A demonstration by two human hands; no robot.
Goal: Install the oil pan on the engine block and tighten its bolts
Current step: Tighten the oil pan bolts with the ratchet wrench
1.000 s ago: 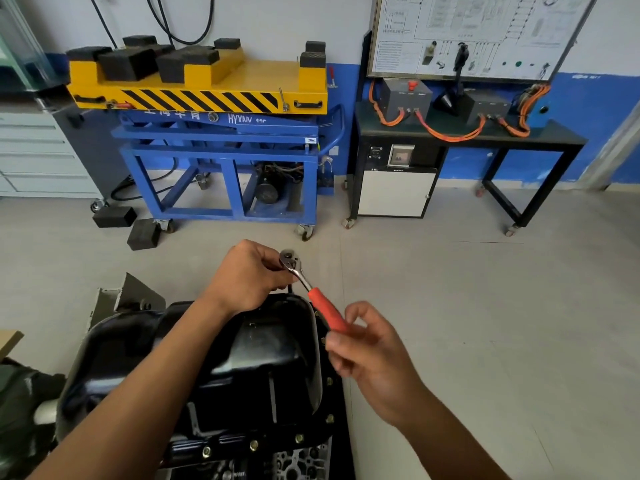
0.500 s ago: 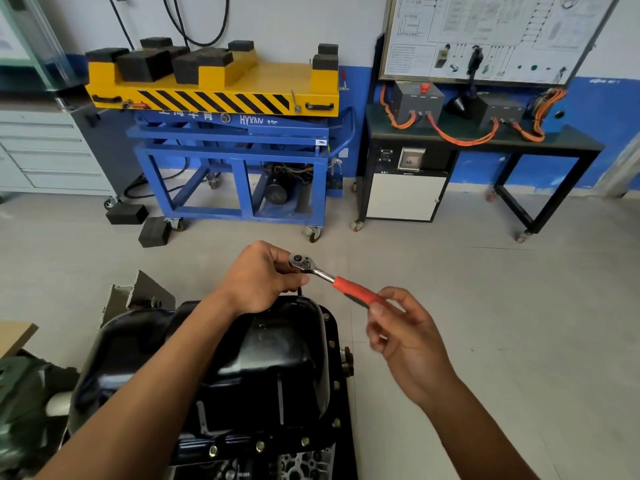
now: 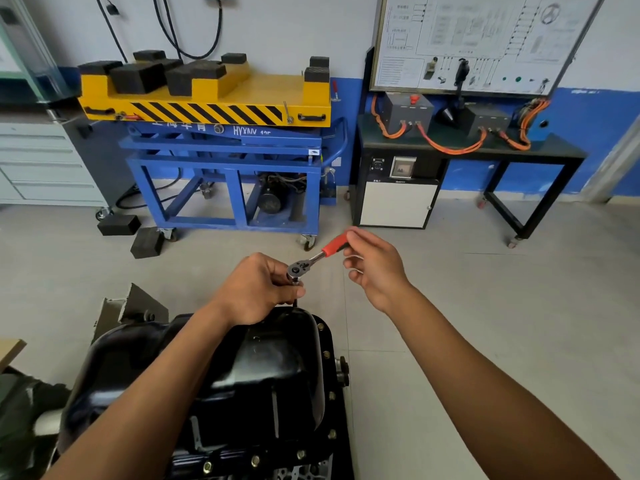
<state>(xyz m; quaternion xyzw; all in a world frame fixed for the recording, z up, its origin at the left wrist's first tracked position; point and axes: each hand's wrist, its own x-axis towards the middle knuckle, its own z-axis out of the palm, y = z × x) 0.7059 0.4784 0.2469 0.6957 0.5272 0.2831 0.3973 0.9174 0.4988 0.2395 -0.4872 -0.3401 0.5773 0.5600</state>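
Observation:
A glossy black oil pan [image 3: 277, 372] lies on the engine block at the bottom centre, with several bolts [image 3: 331, 434] along its right flange. A ratchet wrench [image 3: 313, 259] with a red handle stands over the pan's far right corner. My left hand [image 3: 258, 289] is closed around the socket extension just under the ratchet head. My right hand [image 3: 375, 265] pinches the end of the red handle, which points up and to the right. The bolt under the socket is hidden.
A blue lift cart with a yellow striped top [image 3: 221, 140] stands behind on the floor. To its right is a black bench [image 3: 467, 154] with orange cables. Rubber blocks [image 3: 119, 225] lie left of the cart. Grey drawers [image 3: 41, 164] are at far left.
My right hand has swung the red handle anticlockwise, from pointing toward me and right to pointing away and right. My left hand has stayed at the ratchet head.

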